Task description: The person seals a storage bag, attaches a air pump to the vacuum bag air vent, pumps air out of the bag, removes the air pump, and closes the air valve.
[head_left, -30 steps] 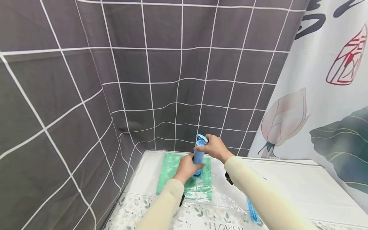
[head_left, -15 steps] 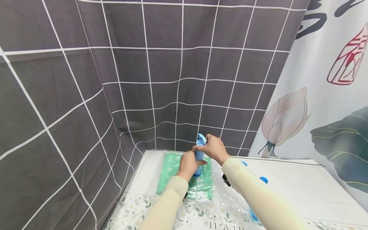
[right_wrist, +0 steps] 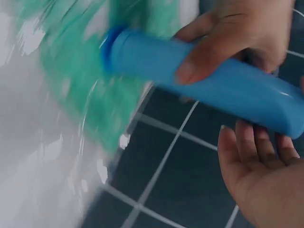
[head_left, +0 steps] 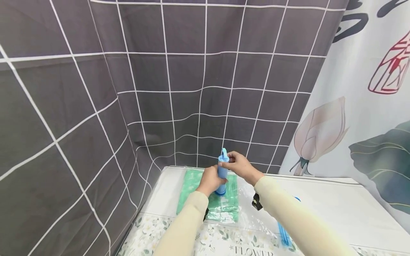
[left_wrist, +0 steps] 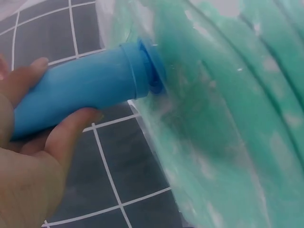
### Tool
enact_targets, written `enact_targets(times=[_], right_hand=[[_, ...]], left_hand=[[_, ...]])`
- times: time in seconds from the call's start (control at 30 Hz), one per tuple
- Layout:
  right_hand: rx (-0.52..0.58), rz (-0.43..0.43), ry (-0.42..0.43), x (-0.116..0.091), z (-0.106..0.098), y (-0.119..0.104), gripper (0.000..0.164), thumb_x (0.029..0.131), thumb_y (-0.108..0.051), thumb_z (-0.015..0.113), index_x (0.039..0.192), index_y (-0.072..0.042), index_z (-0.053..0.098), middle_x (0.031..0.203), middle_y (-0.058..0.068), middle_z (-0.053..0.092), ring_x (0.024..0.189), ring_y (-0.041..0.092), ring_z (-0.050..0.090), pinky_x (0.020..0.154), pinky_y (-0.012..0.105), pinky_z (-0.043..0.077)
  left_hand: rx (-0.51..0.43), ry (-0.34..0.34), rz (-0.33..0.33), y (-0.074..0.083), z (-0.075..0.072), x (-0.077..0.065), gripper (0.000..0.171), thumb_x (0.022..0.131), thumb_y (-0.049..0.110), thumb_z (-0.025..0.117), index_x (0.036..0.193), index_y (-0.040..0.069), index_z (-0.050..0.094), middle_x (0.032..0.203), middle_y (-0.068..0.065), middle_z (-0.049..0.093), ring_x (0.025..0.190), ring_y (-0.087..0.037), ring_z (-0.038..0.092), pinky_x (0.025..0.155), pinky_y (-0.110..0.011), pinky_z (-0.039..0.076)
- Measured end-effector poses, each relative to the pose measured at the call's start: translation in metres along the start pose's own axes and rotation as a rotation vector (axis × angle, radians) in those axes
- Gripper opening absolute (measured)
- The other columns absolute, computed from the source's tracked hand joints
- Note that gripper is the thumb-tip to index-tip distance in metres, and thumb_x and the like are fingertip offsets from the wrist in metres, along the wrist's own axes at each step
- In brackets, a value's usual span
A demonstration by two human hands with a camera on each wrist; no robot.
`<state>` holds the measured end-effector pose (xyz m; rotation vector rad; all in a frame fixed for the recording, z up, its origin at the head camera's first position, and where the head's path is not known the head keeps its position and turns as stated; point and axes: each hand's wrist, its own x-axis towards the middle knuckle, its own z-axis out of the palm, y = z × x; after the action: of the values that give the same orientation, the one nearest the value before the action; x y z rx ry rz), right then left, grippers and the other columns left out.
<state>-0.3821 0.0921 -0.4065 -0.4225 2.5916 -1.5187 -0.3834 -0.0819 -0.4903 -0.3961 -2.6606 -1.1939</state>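
A blue hand pump (head_left: pixel 222 173) with a light blue handle stands upright on a clear plastic bag (head_left: pixel 253 209) that holds folded green fabric (head_left: pixel 189 192). Its lower end meets a blue round valve (left_wrist: pixel 154 66) on the bag in the left wrist view. Around the barrel, my left hand (head_left: pixel 211 180) grips with thumb and fingers. My right hand (head_left: pixel 241 165) holds the top of the barrel just below the handle. In the right wrist view, the right fingers (right_wrist: pixel 247 142) curl against the pump's upper end, above the left hand (right_wrist: pixel 232 42).
A flat blue piece (head_left: pixel 284 234) lies on the table to the right, partly behind the right sleeve (head_left: pixel 288 209). Another small blue thing (head_left: pixel 297 198) peeks out beyond that sleeve. A dark grid-patterned curtain (head_left: pixel 205 89) hangs behind and along the left side.
The pump's handle has turned and now shows nearly edge-on. The left hand shifted slightly up the barrel, then a little down. The pump stays upright on the bag.
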Motion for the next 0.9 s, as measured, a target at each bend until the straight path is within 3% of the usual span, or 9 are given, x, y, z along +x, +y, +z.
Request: enact_targets(times=[0.07,0.1,0.13,0.17,0.33,0.4,0.5,0.63,0.9], right_hand=[[0.116,0.031,-0.049,0.001,-0.003,0.001,0.06,0.107,-0.021,0.078,0.155,0.007,0.054,0.137,0.022,0.069,0.128,0.032,0.07,0.119,0.057,0.061],[0.15,0.039,-0.071,0.002,-0.005,0.001,0.064,0.107,-0.019,0.077,0.158,0.008,0.051,0.14,0.023,0.068,0.133,0.033,0.069,0.124,0.06,0.057],[0.172,0.048,-0.09,0.002,-0.007,0.0,0.066,0.106,-0.017,0.077,0.16,0.009,0.049,0.142,0.023,0.068,0.135,0.034,0.068,0.127,0.062,0.054],[0.178,0.05,-0.11,0.003,-0.009,0.0,0.068,0.106,-0.016,0.077,0.162,0.009,0.049,0.142,0.023,0.069,0.136,0.033,0.069,0.128,0.063,0.053],[0.153,0.045,-0.194,0.007,-0.02,-0.003,0.065,0.104,-0.013,0.079,0.16,0.007,0.053,0.131,0.012,0.074,0.119,0.02,0.073,0.119,0.052,0.062],[0.144,0.04,-0.216,0.009,-0.022,-0.005,0.057,0.103,-0.012,0.08,0.155,0.004,0.06,0.123,0.005,0.076,0.109,0.015,0.071,0.107,0.042,0.066],[0.125,0.022,-0.236,0.012,-0.02,-0.007,0.036,0.103,-0.013,0.081,0.135,0.0,0.072,0.108,-0.002,0.073,0.1,0.014,0.068,0.091,0.031,0.065],[0.081,-0.018,-0.213,0.014,-0.019,-0.007,0.017,0.104,-0.016,0.083,0.112,-0.005,0.073,0.099,-0.004,0.071,0.097,0.017,0.068,0.088,0.029,0.066],[-0.017,-0.041,-0.152,0.013,-0.019,-0.002,0.026,0.101,-0.02,0.087,0.113,-0.004,0.07,0.103,0.003,0.074,0.1,0.019,0.075,0.098,0.046,0.072]], left_hand=[[-0.021,-0.043,-0.023,0.001,-0.003,0.0,0.057,0.088,0.017,0.097,0.135,-0.004,0.073,0.124,-0.021,0.084,0.114,-0.038,0.083,0.098,-0.053,0.071],[-0.032,-0.059,-0.032,0.002,-0.004,0.0,0.058,0.087,0.017,0.097,0.135,-0.004,0.073,0.124,-0.021,0.084,0.114,-0.038,0.083,0.099,-0.052,0.071],[-0.036,-0.08,-0.065,0.014,-0.011,-0.003,0.057,0.086,0.011,0.095,0.135,-0.007,0.072,0.125,-0.024,0.083,0.115,-0.041,0.082,0.099,-0.056,0.07],[-0.038,-0.09,-0.071,0.013,-0.01,-0.001,0.058,0.086,0.011,0.096,0.135,-0.007,0.072,0.125,-0.023,0.083,0.115,-0.041,0.082,0.099,-0.056,0.07],[0.058,-0.088,-0.022,-0.025,0.014,0.023,0.054,0.088,0.017,0.096,0.133,-0.001,0.074,0.121,-0.015,0.085,0.108,-0.031,0.084,0.091,-0.051,0.072],[0.102,-0.084,-0.002,-0.046,0.028,0.035,0.052,0.088,0.018,0.094,0.133,0.002,0.074,0.12,-0.012,0.085,0.106,-0.027,0.083,0.088,-0.047,0.072],[0.103,-0.091,-0.035,-0.069,0.04,0.048,0.055,0.085,0.019,0.095,0.135,0.007,0.075,0.122,-0.009,0.085,0.108,-0.025,0.082,0.089,-0.047,0.071],[0.084,-0.094,-0.073,-0.078,0.046,0.056,0.061,0.08,0.019,0.096,0.137,0.01,0.075,0.125,-0.006,0.084,0.113,-0.024,0.082,0.094,-0.047,0.07],[0.034,-0.136,-0.074,-0.092,0.057,0.057,0.075,0.083,0.022,0.096,0.15,0.006,0.067,0.134,-0.009,0.081,0.119,-0.025,0.08,0.097,-0.043,0.07]])
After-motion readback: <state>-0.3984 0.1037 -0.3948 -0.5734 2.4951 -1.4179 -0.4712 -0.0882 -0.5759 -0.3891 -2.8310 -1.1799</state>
